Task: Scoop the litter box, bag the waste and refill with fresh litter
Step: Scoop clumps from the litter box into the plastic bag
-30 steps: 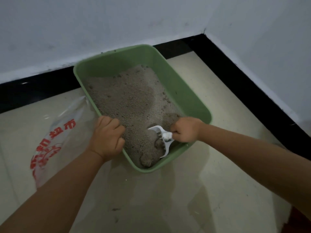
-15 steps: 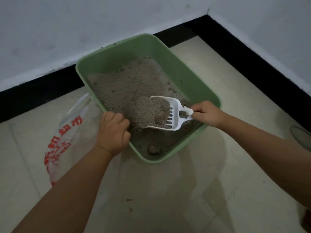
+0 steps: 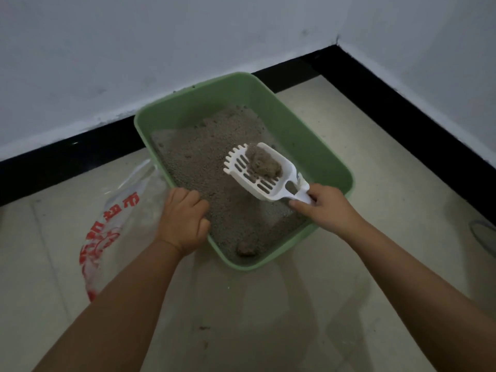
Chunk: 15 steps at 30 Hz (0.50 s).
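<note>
The white slotted scoop (image 3: 261,173) is now lifted clear above the grey litter (image 3: 204,159), carrying one clump (image 3: 264,163) in its bowl; half a second ago it sat lower and was heaped with loose litter, most of which has sifted away. The right hand (image 3: 326,208) pinches the scoop's handle, fingers (image 3: 300,209) curled round it, over the near right rim of the green litter box (image 3: 319,146). A second dark clump (image 3: 245,249) lies in the litter at the near corner of the box, where it was before. The left hand (image 3: 183,220) still grips the box's near left rim, its fingers folded over the edge into the box. Just left of the box a clear plastic bag (image 3: 115,224) with red print lies on the pale tiled floor (image 3: 268,318), touching the box wall. The box sits in the room's corner, near the black skirting (image 3: 375,73) below white walls (image 3: 134,49)
</note>
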Available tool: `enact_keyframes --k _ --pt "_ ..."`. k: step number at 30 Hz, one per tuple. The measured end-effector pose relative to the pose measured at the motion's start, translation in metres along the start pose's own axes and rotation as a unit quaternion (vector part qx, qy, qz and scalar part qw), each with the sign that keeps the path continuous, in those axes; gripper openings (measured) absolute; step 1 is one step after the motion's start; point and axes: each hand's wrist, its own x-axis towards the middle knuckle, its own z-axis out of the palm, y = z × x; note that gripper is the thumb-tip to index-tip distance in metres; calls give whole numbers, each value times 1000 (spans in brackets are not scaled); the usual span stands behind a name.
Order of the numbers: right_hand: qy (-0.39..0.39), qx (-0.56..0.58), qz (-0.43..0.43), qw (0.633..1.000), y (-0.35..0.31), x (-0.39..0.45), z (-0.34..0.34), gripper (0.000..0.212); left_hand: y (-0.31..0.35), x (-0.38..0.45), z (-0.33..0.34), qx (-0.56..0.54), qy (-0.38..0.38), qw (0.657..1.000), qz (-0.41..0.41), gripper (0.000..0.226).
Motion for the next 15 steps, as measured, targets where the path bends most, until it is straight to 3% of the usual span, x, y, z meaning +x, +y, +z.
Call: enact_keyframes --k 5,15 --pt "88 -3 13 996 -7 -3 11 30 2 0 -3 2 -8 1000 -10 28" --pt "102 -66 15 992 -7 -18 5 27 9 4 -16 32 -96 994 -38 27"
